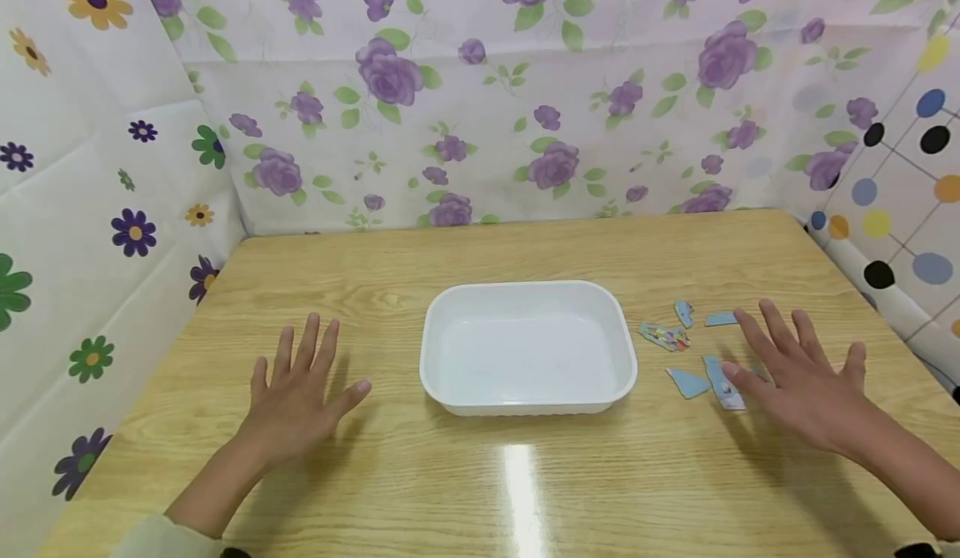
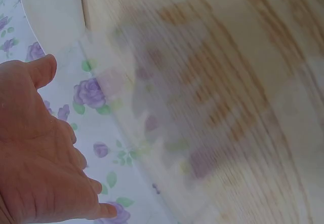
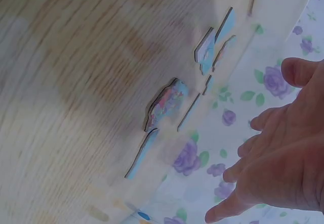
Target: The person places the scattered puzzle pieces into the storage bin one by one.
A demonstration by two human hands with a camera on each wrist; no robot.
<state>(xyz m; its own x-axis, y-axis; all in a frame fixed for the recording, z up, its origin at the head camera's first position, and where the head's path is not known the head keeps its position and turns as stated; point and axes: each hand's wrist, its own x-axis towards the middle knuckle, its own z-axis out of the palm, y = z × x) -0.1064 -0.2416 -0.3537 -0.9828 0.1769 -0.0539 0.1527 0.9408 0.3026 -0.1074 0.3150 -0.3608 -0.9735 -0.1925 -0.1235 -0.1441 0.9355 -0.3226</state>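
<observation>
My left hand (image 1: 294, 395) hovers over the table left of the white tray, fingers spread, holding nothing; its palm side (image 2: 45, 153) shows in the left wrist view. On the other side, my right hand (image 1: 806, 387) is spread above several flat puzzle pieces and grips none of them. It hides part of the group in the head view. Among the pieces are a multicoloured one (image 1: 666, 337), a light blue triangular one (image 1: 687, 383) and a long blue one (image 1: 723, 384). The right wrist view shows another colourful piece (image 3: 166, 102) and a blue strip (image 3: 140, 154) lying flat.
A white rectangular tray (image 1: 528, 406) with nothing in it stands mid-table. The wooden table (image 1: 360, 266) meets a flowered cloth (image 1: 480, 141) at the back. Patterned cloths hang at the left (image 1: 67, 208) and right (image 1: 900, 199) sides.
</observation>
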